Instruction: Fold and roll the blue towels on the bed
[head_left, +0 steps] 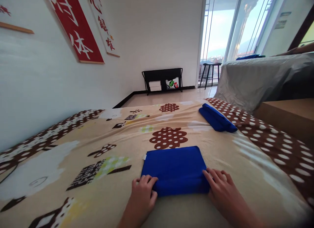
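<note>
A blue cloth (175,167), folded into a flat rectangle, lies on the patterned blanket (115,175) right in front of me. A small white tag shows at its left edge. My left hand (144,192) pinches the cloth's near left corner between thumb and fingers. At the near right corner, my right hand (219,185) has its fingers bent over the cloth's edge, its thumb hidden. Farther back on the right lies a second folded blue cloth (218,118), narrower and set at a slant, touched by neither hand.
A plastic-covered piece of furniture (240,77) and a brown box (291,116) stand at the right. Along the far wall is a low black rack (162,72), with a dark stool (211,65) near the glass door. Red and white scrolls hang on the left wall.
</note>
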Action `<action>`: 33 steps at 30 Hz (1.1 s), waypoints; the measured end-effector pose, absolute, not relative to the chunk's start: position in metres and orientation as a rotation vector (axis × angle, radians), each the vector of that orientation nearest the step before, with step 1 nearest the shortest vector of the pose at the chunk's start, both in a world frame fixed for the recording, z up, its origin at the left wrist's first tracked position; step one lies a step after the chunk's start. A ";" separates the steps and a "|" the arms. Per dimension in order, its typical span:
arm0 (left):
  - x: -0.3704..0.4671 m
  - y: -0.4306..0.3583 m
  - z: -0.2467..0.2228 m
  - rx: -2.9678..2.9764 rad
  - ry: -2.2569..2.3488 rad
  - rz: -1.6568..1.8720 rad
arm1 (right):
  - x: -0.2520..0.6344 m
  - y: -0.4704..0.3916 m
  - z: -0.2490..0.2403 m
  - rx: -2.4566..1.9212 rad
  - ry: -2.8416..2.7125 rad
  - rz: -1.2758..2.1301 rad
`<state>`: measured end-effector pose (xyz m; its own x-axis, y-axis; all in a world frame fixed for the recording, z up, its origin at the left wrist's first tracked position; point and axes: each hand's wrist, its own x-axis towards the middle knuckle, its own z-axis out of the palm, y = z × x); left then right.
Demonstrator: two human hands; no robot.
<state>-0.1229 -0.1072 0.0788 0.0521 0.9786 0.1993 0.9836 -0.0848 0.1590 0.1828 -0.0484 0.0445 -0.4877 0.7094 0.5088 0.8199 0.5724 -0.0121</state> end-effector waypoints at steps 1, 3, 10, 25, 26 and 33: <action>-0.113 -0.107 0.073 -2.162 -2.044 -0.440 | 0.175 -0.052 0.042 -1.200 -2.324 -0.387; -0.092 -0.106 0.061 -2.094 -1.838 -0.543 | 0.155 -0.059 0.038 -1.068 -2.357 -0.417; -0.121 -0.116 0.041 -2.337 -1.452 -0.476 | 0.164 -0.052 0.031 -0.921 -2.516 -0.237; -0.127 -0.095 0.056 -2.405 -1.711 -0.353 | 0.156 -0.038 0.041 -1.142 -2.474 0.011; -0.145 -0.097 0.051 -2.319 -1.780 -0.334 | 0.170 -0.032 0.039 -1.206 -2.448 -0.017; -0.142 -0.104 0.051 -2.200 -1.608 -0.323 | 0.162 -0.042 0.047 -1.126 -2.433 -0.041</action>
